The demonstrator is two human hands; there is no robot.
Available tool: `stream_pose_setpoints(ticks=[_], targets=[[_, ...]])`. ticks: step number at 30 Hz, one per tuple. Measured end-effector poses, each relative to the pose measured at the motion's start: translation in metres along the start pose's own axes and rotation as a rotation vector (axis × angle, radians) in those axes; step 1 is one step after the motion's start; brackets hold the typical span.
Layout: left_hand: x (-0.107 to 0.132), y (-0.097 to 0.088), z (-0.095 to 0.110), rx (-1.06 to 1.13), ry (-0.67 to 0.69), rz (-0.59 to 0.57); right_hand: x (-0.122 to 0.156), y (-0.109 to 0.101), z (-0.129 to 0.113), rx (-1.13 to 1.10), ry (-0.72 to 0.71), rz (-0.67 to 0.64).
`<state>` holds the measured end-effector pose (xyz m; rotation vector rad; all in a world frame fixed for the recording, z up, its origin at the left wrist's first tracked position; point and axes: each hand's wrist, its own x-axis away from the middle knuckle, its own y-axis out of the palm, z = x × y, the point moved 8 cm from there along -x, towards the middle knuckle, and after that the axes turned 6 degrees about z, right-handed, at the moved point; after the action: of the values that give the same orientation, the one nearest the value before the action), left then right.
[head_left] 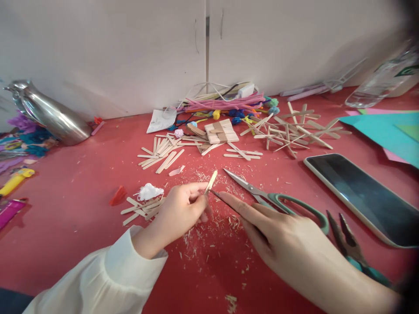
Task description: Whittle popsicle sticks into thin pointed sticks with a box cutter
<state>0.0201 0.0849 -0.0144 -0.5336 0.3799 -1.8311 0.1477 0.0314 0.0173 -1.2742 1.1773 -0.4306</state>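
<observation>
Head view: left hand [181, 208] pinches one wooden stick [212, 179], right hand [278, 229] grips one thin tool [218, 197]

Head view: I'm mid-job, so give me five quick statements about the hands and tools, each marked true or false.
1. The left hand holds a wooden craft stick. True.
2. The right hand grips the green-handled scissors. False: it holds a thin, dark tool; the scissors lie on the red table.
3. Wood shavings are scattered around the hands. True.
4. In the picture, the smartphone lies left of the scissors. False: it lies to their right.
5. The pliers lie with their jaws apart. True.
</observation>
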Motion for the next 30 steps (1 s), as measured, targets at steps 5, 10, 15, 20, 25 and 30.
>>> stream_pose_setpoints(ticks=[5,10,15,20,25,30], targets=[[0.0,-0.007,-0.001,0.013,0.024,0.084,-0.006,0.0,0.012,-0.329,0.191,-0.053],[0.003,-0.009,0.0,-0.073,0.097,0.122,-0.006,0.0,0.011,-0.335,0.21,-0.11],[0.003,-0.009,0.003,-0.116,0.139,0.138,-0.005,0.001,0.014,-0.311,0.215,-0.117],[0.007,-0.009,0.014,-0.225,0.242,0.189,-0.003,0.005,0.016,-0.406,0.274,-0.181],[0.012,-0.009,0.02,-0.319,0.327,0.263,0.003,0.015,0.017,-0.581,0.406,-0.3],[0.013,-0.007,0.024,-0.334,0.395,0.29,0.006,0.022,0.019,-0.743,0.516,-0.332]])
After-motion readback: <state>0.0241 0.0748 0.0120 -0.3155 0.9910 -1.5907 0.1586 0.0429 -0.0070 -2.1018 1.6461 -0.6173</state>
